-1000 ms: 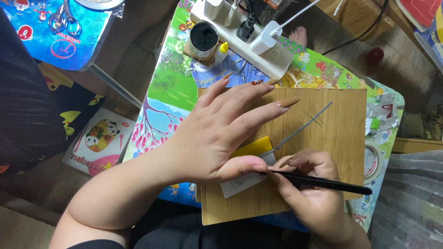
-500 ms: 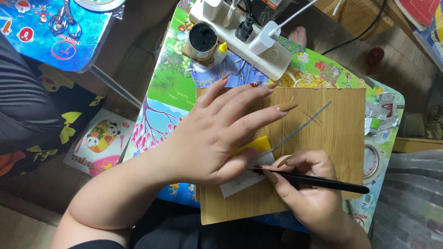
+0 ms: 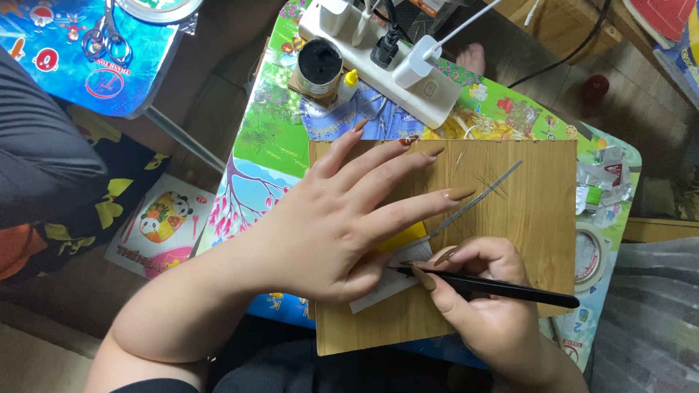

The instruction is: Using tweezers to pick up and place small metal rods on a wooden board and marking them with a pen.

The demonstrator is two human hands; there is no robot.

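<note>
Wooden board lies on a small colourful table, and everything here is told from that board. Far left of it, scissors rest on a blue sheet, and a picture card lies on the floor. The left hand comes in from the left and lies flat on the board with its fingers spread, pressing down on a yellow piece and a white paper strip. That hand hides most of both, so their full shapes cannot be made out. Above the board stand a black-topped jar and a white power strip. A thin metal strip lies slanted on the board. At the board's lower right, the right hand pinches a black pen-like tool, its tip pointing left at the white strip; the tip is too small to see clearly. A tape roll sits just right of the board. Compared with half a second ago, both hands have hardly moved.
</note>
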